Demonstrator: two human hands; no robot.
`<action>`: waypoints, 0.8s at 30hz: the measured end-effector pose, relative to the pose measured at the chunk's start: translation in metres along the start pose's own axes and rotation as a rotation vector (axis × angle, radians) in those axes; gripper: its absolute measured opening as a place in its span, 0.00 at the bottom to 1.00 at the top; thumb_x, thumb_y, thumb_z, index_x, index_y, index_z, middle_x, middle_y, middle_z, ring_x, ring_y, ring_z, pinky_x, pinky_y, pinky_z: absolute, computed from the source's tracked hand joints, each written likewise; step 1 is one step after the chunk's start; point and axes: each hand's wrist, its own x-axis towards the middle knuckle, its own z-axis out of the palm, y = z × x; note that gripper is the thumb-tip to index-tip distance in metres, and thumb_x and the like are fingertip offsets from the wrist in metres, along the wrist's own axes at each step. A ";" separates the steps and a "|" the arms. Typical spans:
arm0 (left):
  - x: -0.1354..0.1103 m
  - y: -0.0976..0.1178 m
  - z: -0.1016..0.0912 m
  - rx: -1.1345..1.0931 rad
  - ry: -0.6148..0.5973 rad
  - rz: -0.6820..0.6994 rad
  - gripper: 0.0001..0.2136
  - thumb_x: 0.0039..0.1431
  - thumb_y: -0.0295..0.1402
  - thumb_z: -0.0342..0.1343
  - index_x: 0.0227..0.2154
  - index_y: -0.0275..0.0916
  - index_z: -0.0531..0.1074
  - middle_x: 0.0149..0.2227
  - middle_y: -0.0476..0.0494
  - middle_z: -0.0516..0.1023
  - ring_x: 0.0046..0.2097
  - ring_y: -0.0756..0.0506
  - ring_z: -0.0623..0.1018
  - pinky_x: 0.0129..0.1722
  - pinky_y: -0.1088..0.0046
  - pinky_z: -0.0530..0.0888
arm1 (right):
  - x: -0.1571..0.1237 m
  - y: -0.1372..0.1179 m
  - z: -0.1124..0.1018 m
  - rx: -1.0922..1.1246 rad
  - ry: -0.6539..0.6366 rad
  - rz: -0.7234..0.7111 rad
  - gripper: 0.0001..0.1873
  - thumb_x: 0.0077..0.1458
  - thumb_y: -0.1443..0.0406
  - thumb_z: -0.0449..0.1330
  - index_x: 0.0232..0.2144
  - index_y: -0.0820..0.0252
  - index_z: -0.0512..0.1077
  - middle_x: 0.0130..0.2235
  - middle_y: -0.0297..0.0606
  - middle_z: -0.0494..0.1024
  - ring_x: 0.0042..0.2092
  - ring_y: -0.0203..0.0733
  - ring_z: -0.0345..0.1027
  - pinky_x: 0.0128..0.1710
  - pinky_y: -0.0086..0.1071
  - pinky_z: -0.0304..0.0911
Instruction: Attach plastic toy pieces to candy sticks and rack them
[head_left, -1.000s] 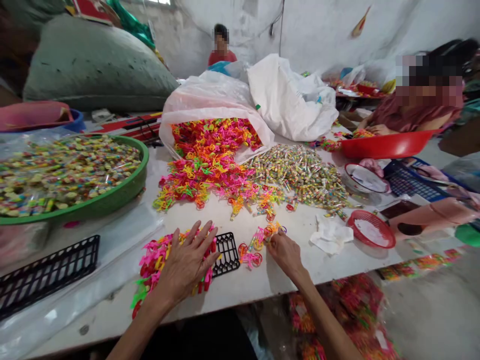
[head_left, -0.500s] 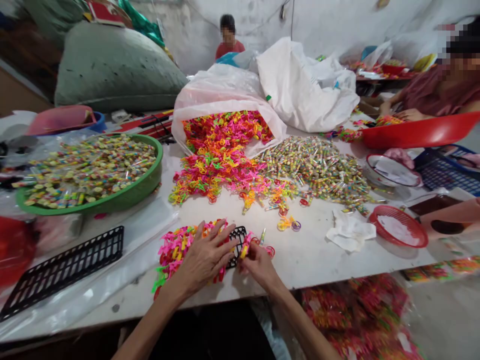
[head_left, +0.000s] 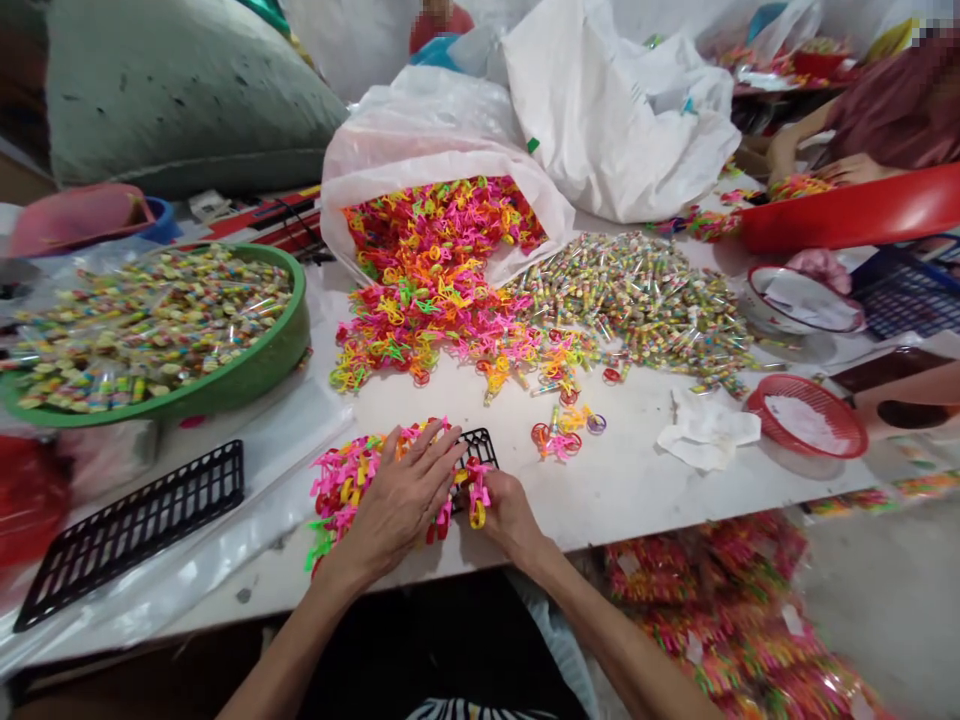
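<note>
1. Left hand [head_left: 401, 500] open, fingers spread, pressed flat on the row of neon plastic pieces [head_left: 346, 482] seated in the black grid tray [head_left: 480, 446]. Best held firm, so the row neither lifts nor slides.
2. Right hand [head_left: 511, 515] closed in a pinch on a pink-and-yellow piece [head_left: 475, 500] at the tray's free right end, just beside the left fingertips. Probably best pressed straight down into an empty cell, clear of its neighbours.
3. Tray close to the near edge of the surface [head_left: 645, 495]. Worth minding: a sideways shove could tip the loaded left end over.
4. Bare room right of the tray and ahead of it, up to a small cluster of loose pieces [head_left: 562, 437]; an easy, unblocked reach for the right hand.
5. To the left, a second grid tray [head_left: 135, 525], apart, with a green basin [head_left: 289, 345] of wrapped sweets beyond.
6. Farther off, the big pile of neon pieces [head_left: 427, 300] spilling from a plastic bag [head_left: 420, 135], touching a heap of candy tubes [head_left: 645, 305]; crumpled paper [head_left: 705, 435] and a red basket [head_left: 806, 420] on the right.
7. At the far right, another person's hand [head_left: 855, 170] behind a red basin [head_left: 855, 215], well apart.
</note>
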 end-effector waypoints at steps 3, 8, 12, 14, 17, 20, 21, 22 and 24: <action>0.001 0.001 -0.003 -0.006 -0.043 -0.009 0.20 0.61 0.34 0.39 0.56 0.45 0.55 0.59 0.47 0.58 0.61 0.42 0.52 0.58 0.52 0.46 | -0.001 -0.009 0.000 -0.180 -0.038 0.039 0.06 0.44 0.73 0.52 0.25 0.61 0.67 0.29 0.37 0.72 0.28 0.36 0.63 0.27 0.26 0.54; -0.001 -0.001 -0.004 0.002 -0.074 -0.026 0.21 0.62 0.36 0.37 0.58 0.49 0.49 0.60 0.52 0.55 0.62 0.41 0.51 0.58 0.49 0.42 | 0.000 -0.022 0.008 -0.345 -0.090 0.116 0.07 0.49 0.71 0.52 0.30 0.60 0.68 0.32 0.38 0.74 0.31 0.37 0.66 0.28 0.27 0.52; -0.002 -0.002 -0.004 0.008 -0.070 -0.001 0.21 0.61 0.40 0.39 0.57 0.49 0.52 0.59 0.50 0.57 0.61 0.39 0.53 0.57 0.46 0.45 | 0.001 -0.020 0.006 -0.334 -0.153 0.137 0.05 0.51 0.68 0.53 0.27 0.60 0.69 0.29 0.36 0.74 0.30 0.37 0.66 0.27 0.27 0.50; -0.002 -0.001 -0.005 -0.003 -0.058 0.009 0.22 0.59 0.42 0.41 0.57 0.49 0.53 0.59 0.47 0.59 0.61 0.39 0.54 0.56 0.45 0.46 | 0.002 -0.018 0.003 -0.324 -0.187 0.107 0.06 0.51 0.69 0.53 0.27 0.60 0.69 0.30 0.37 0.74 0.31 0.37 0.66 0.27 0.27 0.50; -0.001 0.000 -0.007 -0.045 -0.060 0.022 0.21 0.59 0.40 0.43 0.55 0.50 0.56 0.57 0.47 0.62 0.60 0.39 0.55 0.56 0.44 0.42 | 0.005 -0.018 0.003 -0.378 -0.214 0.098 0.07 0.49 0.70 0.52 0.30 0.62 0.70 0.33 0.41 0.75 0.32 0.40 0.67 0.29 0.28 0.52; 0.000 -0.003 -0.007 -0.091 -0.081 0.022 0.17 0.59 0.38 0.43 0.51 0.50 0.62 0.56 0.47 0.64 0.60 0.38 0.56 0.55 0.42 0.41 | 0.008 -0.019 0.004 -0.421 -0.231 0.118 0.08 0.49 0.70 0.52 0.31 0.62 0.70 0.33 0.42 0.75 0.33 0.41 0.67 0.29 0.29 0.51; 0.001 -0.005 -0.007 -0.106 -0.087 0.018 0.15 0.60 0.38 0.42 0.48 0.50 0.65 0.56 0.48 0.64 0.60 0.39 0.56 0.55 0.42 0.42 | 0.009 -0.019 0.004 -0.418 -0.235 0.122 0.07 0.49 0.70 0.53 0.30 0.61 0.70 0.31 0.41 0.75 0.33 0.41 0.67 0.28 0.28 0.51; 0.001 -0.006 -0.007 -0.121 -0.090 0.011 0.15 0.60 0.38 0.41 0.47 0.50 0.66 0.55 0.49 0.65 0.60 0.39 0.56 0.55 0.42 0.43 | 0.010 -0.018 0.003 -0.410 -0.236 0.122 0.06 0.49 0.69 0.53 0.29 0.60 0.70 0.30 0.39 0.75 0.32 0.40 0.67 0.27 0.28 0.51; 0.001 -0.009 -0.007 -0.153 -0.090 -0.018 0.15 0.61 0.36 0.38 0.47 0.49 0.66 0.56 0.48 0.64 0.60 0.41 0.56 0.55 0.43 0.44 | 0.009 -0.018 0.003 -0.386 -0.230 0.117 0.04 0.49 0.68 0.54 0.27 0.59 0.70 0.28 0.36 0.74 0.31 0.38 0.67 0.26 0.27 0.50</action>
